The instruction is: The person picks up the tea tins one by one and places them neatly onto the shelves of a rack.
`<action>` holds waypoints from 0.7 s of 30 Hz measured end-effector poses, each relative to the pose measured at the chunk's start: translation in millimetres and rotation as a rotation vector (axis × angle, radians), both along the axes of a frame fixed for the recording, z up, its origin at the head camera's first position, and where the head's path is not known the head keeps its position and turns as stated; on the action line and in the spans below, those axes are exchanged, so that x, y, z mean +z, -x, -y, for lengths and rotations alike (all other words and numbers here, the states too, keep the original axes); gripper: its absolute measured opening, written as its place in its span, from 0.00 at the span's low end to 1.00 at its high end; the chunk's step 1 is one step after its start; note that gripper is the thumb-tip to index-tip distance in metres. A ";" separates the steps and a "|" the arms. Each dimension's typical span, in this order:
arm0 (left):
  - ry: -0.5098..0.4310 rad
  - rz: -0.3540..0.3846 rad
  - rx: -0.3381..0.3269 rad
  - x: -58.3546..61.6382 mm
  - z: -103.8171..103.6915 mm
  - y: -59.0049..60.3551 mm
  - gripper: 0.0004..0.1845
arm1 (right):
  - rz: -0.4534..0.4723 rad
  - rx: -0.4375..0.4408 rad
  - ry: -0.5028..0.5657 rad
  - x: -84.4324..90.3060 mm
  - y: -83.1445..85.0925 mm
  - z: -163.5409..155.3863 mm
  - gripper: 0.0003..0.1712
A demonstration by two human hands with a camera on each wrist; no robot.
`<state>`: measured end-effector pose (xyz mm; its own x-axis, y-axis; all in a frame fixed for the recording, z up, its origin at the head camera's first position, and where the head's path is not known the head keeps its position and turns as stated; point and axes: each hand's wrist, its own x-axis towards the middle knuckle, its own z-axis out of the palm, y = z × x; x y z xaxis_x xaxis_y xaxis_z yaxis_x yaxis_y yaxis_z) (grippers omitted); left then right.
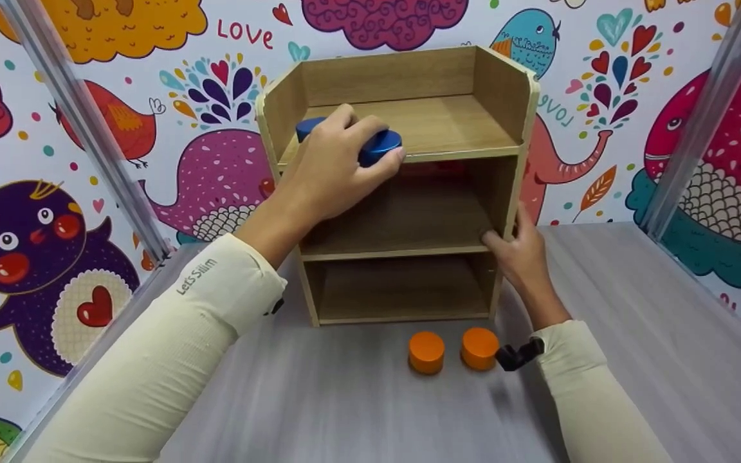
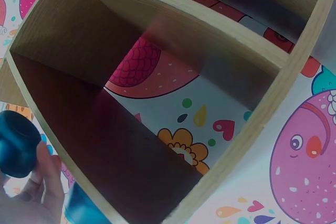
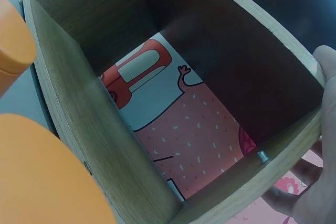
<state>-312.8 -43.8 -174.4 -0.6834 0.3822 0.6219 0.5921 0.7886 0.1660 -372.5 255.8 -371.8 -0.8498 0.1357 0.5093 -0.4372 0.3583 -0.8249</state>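
Observation:
My left hand (image 1: 335,164) is at the front of the shelf unit's top level. Its thumb and fingers pinch a short blue cylinder (image 1: 380,148), also visible in the left wrist view as a rounded blue piece (image 2: 18,142). A second blue cylinder (image 1: 308,128) is beside that hand on its left, partly hidden by it; whether the hand touches it I cannot tell. My right hand (image 1: 525,254) grips the right side of the wooden shelf unit (image 1: 402,253), thumb on the front at the middle board and fingers round the outside.
Two orange cylinders (image 1: 426,352) (image 1: 480,348) stand on the grey table (image 1: 319,399) before the unit. The unit has a railed top and two compartments with open fronts. Patterned walls (image 1: 210,167) with metal posts (image 1: 94,128) enclose the table.

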 end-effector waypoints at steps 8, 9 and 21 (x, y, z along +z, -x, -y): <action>0.001 -0.021 0.016 4.5 -1.8 8.5 0.26 | 0.010 -0.012 -0.006 -0.3 1.6 0.1 0.37; -0.001 -0.024 0.017 5.2 -2.1 9.8 0.26 | 0.012 -0.014 -0.008 -0.1 1.5 0.1 0.37; 0.003 -0.025 0.068 9.4 -6.5 20.2 0.26 | 0.043 -0.012 0.003 1.5 -1.4 1.3 0.36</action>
<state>-333.0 -37.3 -165.0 -0.6921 0.3377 0.6380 0.5415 0.8273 0.1495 -371.1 254.4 -370.3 -0.8691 0.1471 0.4722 -0.3972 0.3611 -0.8437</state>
